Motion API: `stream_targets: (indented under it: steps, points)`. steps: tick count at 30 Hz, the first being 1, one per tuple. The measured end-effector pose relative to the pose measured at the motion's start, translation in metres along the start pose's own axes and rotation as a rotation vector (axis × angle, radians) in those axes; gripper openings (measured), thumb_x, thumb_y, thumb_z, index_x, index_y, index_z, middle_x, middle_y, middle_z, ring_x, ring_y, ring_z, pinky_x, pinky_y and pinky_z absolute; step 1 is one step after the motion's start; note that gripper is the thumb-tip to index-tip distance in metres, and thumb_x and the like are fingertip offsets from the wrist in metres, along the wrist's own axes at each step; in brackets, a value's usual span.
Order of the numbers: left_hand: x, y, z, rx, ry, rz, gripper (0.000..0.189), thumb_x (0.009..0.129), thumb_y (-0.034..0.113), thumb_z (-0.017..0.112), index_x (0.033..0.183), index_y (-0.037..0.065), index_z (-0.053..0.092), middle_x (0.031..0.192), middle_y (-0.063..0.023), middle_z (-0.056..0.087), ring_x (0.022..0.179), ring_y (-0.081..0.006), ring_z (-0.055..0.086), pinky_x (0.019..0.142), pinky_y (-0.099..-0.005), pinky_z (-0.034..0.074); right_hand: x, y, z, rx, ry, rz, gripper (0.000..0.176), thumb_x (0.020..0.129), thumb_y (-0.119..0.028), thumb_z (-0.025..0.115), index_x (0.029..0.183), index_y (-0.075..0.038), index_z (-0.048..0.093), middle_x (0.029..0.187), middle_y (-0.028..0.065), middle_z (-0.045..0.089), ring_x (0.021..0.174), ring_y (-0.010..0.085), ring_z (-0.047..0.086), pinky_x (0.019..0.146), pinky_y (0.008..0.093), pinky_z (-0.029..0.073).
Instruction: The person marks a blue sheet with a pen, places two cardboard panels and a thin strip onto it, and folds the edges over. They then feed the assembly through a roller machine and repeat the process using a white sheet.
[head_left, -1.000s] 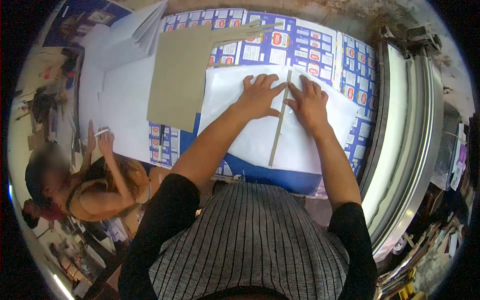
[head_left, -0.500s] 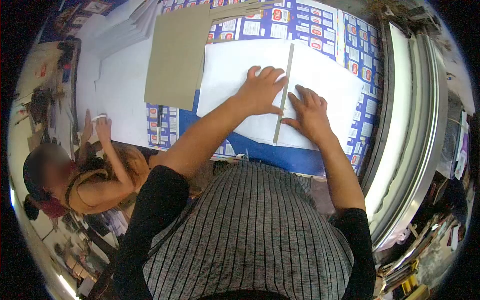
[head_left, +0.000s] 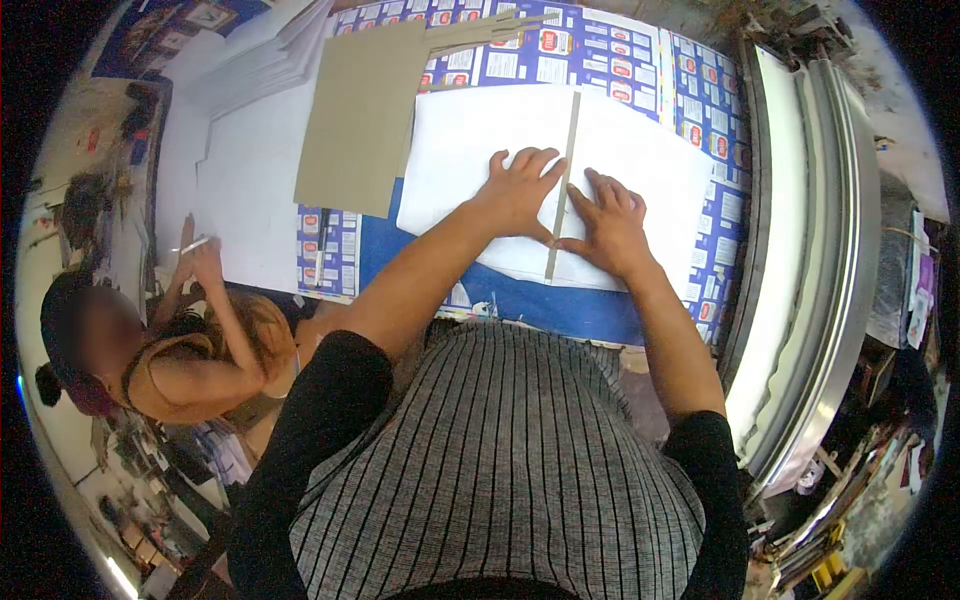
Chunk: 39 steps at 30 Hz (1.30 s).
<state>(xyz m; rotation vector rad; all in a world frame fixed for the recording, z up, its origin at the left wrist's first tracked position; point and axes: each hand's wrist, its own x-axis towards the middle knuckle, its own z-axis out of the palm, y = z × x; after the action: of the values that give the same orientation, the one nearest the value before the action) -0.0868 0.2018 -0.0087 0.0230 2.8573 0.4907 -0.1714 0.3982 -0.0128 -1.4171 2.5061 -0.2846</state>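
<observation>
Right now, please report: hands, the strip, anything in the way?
Left hand, right hand open, flat on white sheet. Grey strip between them. Nothing blocks it.

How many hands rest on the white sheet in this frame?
2. The left hand lies just left of the grey strip; the right hand just right of it. A co-worker's hands are off the white sheet, at the left.

Your left hand [head_left: 520,190] and right hand [head_left: 610,225] lie flat on the paper sheet [head_left: 650,165], one on each side of the strip [head_left: 567,150] lying down its middle. A cardboard sheet [head_left: 360,115] lies just left of the paper. A machine [head_left: 810,250] stands to your right, and another person [head_left: 190,345] is to your left.
</observation>
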Motion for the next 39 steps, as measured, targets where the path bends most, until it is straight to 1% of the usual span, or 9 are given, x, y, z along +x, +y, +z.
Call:
stream_targets:
  steps: [9,14,18,29,31,36,37,38,39]
  points:
    - [0.001,0.002,0.001,0.002,-0.025,-0.023,0.122,0.056,0.054,0.090,0.153,0.008,0.032,0.157,-0.0127,0.030,0.147,-0.0313,0.025,0.110,-0.0656,0.023,0.003,0.000,0.000,-0.023,-0.031,0.022,0.084,0.069,-0.057,0.080,0.143,-0.025,0.056,0.157,0.0083,0.036,0.142,0.0293,0.033,0.112,0.0558,0.024]
    - [0.002,0.001,-0.001,0.011,-0.035,-0.023,0.123,0.056,0.054,0.090,0.154,0.007,0.031,0.157,-0.0127,0.030,0.146,-0.0316,0.025,0.110,-0.0660,0.023,0.005,-0.002,-0.003,-0.017,-0.038,0.035,0.077,0.073,-0.052,0.080,0.142,-0.025,0.057,0.157,0.0084,0.036,0.143,0.0298,0.032,0.112,0.0552,0.024]
    - [0.003,0.001,-0.002,-0.005,-0.061,-0.032,0.129,0.053,0.057,0.091,0.156,0.010,0.028,0.159,-0.0139,0.026,0.146,-0.0340,0.024,0.112,-0.0688,0.021,0.006,-0.006,-0.004,-0.005,-0.064,0.079,0.073,0.076,-0.047,0.079,0.142,-0.025,0.058,0.158,0.0091,0.035,0.143,0.0301,0.032,0.112,0.0551,0.024]
    - [0.004,0.000,0.001,-0.008,-0.062,-0.026,0.130,0.052,0.058,0.090,0.156,0.010,0.028,0.159,-0.0141,0.026,0.146,-0.0348,0.024,0.110,-0.0693,0.021,0.006,-0.003,-0.001,0.012,-0.038,0.054,0.073,0.075,-0.047,0.080,0.141,-0.024,0.059,0.157,0.0096,0.037,0.143,0.0304,0.033,0.111,0.0553,0.024]
    - [0.004,0.000,0.002,0.007,-0.053,-0.033,0.126,0.056,0.055,0.090,0.155,0.008,0.029,0.157,-0.0125,0.029,0.146,-0.0326,0.025,0.110,-0.0672,0.023,0.006,-0.003,-0.002,0.014,-0.033,0.055,0.073,0.075,-0.047,0.080,0.141,-0.024,0.059,0.157,0.0095,0.037,0.143,0.0303,0.033,0.111,0.0556,0.025]
    - [0.003,-0.001,0.000,0.026,-0.002,0.000,0.124,0.054,0.055,0.090,0.152,0.007,0.033,0.154,-0.0139,0.032,0.143,-0.0331,0.029,0.108,-0.0666,0.024,0.010,-0.005,-0.011,-0.019,-0.055,0.039,0.069,0.077,-0.048,0.078,0.138,-0.022,0.061,0.155,0.0099,0.041,0.140,0.0299,0.037,0.107,0.0570,0.029]
    - [0.004,0.000,-0.001,0.061,-0.013,-0.004,0.118,0.056,0.058,0.088,0.150,0.007,0.037,0.153,-0.0136,0.034,0.142,-0.0321,0.031,0.109,-0.0657,0.023,0.014,-0.005,-0.016,-0.035,-0.018,0.036,0.058,0.082,-0.044,0.074,0.134,-0.019,0.063,0.143,0.0096,0.052,0.131,0.0289,0.046,0.104,0.0543,0.033]
    - [0.007,-0.002,-0.004,0.071,0.000,-0.003,0.118,0.056,0.058,0.088,0.150,0.007,0.037,0.153,-0.0136,0.034,0.142,-0.0321,0.031,0.109,-0.0657,0.023,0.024,-0.001,-0.021,-0.041,-0.004,0.032,0.058,0.082,-0.044,0.074,0.134,-0.019,0.063,0.143,0.0096,0.052,0.131,0.0289,0.046,0.104,0.0543,0.033]
    - [0.009,-0.002,-0.006,0.018,-0.013,-0.017,0.115,0.058,0.059,0.086,0.149,0.007,0.038,0.151,-0.0133,0.036,0.140,-0.0314,0.032,0.110,-0.0651,0.023,0.033,0.003,-0.025,0.007,-0.047,0.044,0.055,0.085,-0.041,0.071,0.134,-0.017,0.062,0.134,0.0095,0.056,0.123,0.0286,0.052,0.099,0.0524,0.037]
